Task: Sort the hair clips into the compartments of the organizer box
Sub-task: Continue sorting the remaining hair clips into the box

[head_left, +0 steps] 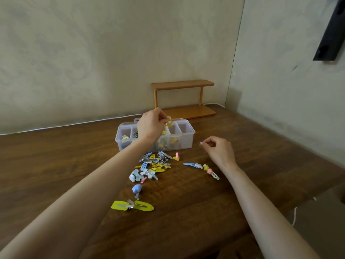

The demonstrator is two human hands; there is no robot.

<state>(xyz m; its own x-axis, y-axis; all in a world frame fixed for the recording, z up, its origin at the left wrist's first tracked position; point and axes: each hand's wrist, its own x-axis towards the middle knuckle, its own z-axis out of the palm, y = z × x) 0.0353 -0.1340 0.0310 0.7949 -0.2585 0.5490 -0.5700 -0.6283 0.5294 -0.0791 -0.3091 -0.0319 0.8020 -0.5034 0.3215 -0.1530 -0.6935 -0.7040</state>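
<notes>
A clear plastic organizer box [186, 136] with several compartments stands on the wooden table; some compartments hold clips. My left hand [150, 125] hovers over the box's middle, pinching a yellow star-shaped clip [169, 123]. My right hand [219, 149] is to the right of the box, fingers curled, thumb and forefinger pinched together; I cannot see anything in it. A pile of hair clips [153, 165] in yellow, blue, silver and pink lies in front of the box. A blue clip [193, 165] and a pink and yellow clip [211, 171] lie below my right hand.
A large yellow clip pair [132, 205] and a blue-purple clip [137, 189] lie nearer to me. A small wooden shelf [183, 99] stands behind the box against the wall. A white cable [56, 126] runs along the table's back edge. The table's edge drops off at right.
</notes>
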